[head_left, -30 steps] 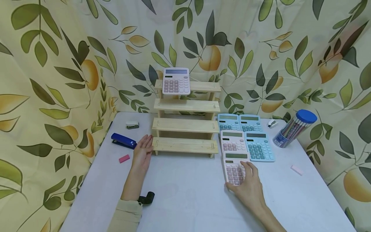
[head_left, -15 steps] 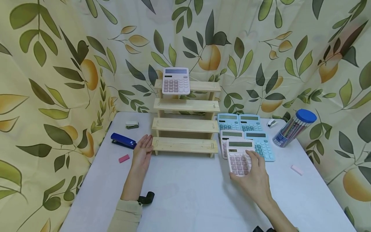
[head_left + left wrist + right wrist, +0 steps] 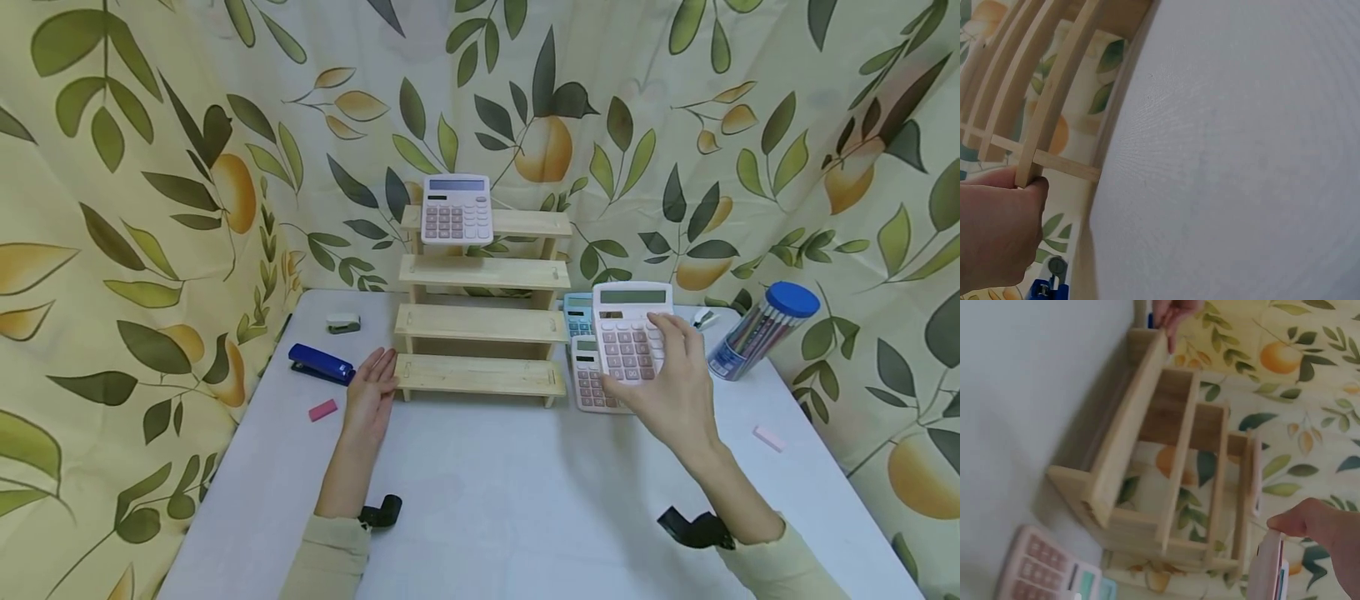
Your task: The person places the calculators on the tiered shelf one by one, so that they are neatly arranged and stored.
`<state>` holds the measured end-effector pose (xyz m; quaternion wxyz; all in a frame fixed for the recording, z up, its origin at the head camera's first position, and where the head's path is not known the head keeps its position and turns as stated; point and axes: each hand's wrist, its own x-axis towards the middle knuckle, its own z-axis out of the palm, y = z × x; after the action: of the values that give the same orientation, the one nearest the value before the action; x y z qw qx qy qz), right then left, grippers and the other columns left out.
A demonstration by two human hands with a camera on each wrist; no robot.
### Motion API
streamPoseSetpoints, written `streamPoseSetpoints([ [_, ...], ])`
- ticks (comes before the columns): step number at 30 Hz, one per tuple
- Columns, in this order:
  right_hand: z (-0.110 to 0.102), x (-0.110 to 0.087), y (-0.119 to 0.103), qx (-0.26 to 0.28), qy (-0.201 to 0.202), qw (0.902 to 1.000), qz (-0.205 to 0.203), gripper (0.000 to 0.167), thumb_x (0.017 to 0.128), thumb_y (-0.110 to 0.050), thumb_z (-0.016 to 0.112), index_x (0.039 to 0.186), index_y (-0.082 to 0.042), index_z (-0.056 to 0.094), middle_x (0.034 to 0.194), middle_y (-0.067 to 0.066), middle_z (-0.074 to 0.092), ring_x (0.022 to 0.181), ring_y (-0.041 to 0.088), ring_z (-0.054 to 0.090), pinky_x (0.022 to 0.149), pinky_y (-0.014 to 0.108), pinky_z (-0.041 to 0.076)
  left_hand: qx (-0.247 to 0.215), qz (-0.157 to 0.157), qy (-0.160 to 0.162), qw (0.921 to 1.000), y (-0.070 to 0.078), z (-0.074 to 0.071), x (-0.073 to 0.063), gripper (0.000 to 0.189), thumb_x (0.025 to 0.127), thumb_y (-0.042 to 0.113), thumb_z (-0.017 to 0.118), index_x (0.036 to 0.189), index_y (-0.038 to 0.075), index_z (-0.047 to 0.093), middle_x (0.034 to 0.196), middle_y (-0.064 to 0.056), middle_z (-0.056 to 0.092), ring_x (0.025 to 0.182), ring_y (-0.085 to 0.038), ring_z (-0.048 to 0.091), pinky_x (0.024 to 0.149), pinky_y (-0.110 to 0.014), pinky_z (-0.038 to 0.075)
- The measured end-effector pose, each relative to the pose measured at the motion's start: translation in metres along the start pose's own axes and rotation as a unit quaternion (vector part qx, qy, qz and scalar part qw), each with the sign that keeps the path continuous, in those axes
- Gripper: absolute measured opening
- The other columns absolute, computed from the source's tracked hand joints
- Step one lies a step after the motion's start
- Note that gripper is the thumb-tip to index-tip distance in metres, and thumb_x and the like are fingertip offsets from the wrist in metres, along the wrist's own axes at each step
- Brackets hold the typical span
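Observation:
My right hand (image 3: 678,392) holds a pink calculator (image 3: 628,346) by its lower edge and right side, raised above the other calculators. In the right wrist view, the thumb and fingers pinch the held calculator, seen nearly edge-on. My left hand (image 3: 370,387) grips the left end of the lowest board of a stepped wooden shelf (image 3: 480,375); the left wrist view shows thumb and finger on either side of that board's end. Another pink calculator (image 3: 457,208) leans on the top step at left. Below the raised one, a pink calculator (image 3: 588,387) lies on the table.
Behind the held calculator a blue calculator (image 3: 577,310) partly shows; other blue ones are hidden. To the right stand a blue-lidded pen jar (image 3: 761,333) and a pale eraser (image 3: 768,438). At left lie a blue stapler (image 3: 321,364), a small stapler (image 3: 342,323) and a pink eraser (image 3: 322,410).
My right hand has lifted the front pink calculator off the table and carried it up and away over the others. The left hand stays at the shelf's end.

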<state>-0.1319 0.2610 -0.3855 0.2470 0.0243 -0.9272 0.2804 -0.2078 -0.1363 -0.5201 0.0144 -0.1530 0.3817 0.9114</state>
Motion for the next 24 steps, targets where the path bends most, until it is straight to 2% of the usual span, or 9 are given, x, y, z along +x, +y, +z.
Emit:
streamPoseSetpoints([
  [7,0.005,0.045,-0.016,0.011,0.006,0.9997,-0.021,0.105,0.067,-0.026,0.098,0.153,0.0,0.043,0.158,0.024,0.034,0.123,0.046,0.05,0.099,0.065,0.05,0.009,-0.003,0.001,1.0,0.001,-0.001,0.001,0.076,0.097,-0.024,0.036,0.165,0.008,0.027,0.167,-0.014,0.033,0.154,-0.022,0.035,0.123,-0.031,0.034],
  [14,0.026,0.081,-0.028,0.017,-0.011,0.9996,-0.017,0.102,0.07,-0.028,0.095,0.153,-0.001,0.042,0.159,0.024,0.032,0.124,0.043,0.049,0.101,0.06,0.05,0.01,-0.003,0.0,0.9999,0.0,-0.001,0.003,0.075,0.097,-0.023,0.036,0.165,0.008,0.025,0.167,-0.015,0.033,0.153,-0.023,0.035,0.122,-0.031,0.035],
  [19,0.042,0.105,-0.034,0.023,-0.016,0.9994,-0.019,0.101,0.071,-0.031,0.094,0.152,-0.001,0.042,0.158,0.023,0.032,0.117,0.041,0.052,0.094,0.054,0.053,0.014,-0.003,0.001,0.9999,0.001,-0.001,0.002,0.076,0.097,-0.023,0.037,0.165,0.008,0.025,0.167,-0.014,0.034,0.153,-0.022,0.036,0.122,-0.031,0.035],
  [24,0.053,0.127,-0.044,0.024,-0.016,0.9994,-0.018,0.099,0.071,-0.032,0.093,0.152,-0.002,0.043,0.156,0.023,0.034,0.118,0.039,0.05,0.095,0.055,0.052,0.023,-0.001,-0.001,0.9997,0.001,-0.001,0.0,0.074,0.097,-0.022,0.038,0.165,0.007,0.026,0.167,-0.014,0.034,0.153,-0.022,0.036,0.122,-0.031,0.035],
])
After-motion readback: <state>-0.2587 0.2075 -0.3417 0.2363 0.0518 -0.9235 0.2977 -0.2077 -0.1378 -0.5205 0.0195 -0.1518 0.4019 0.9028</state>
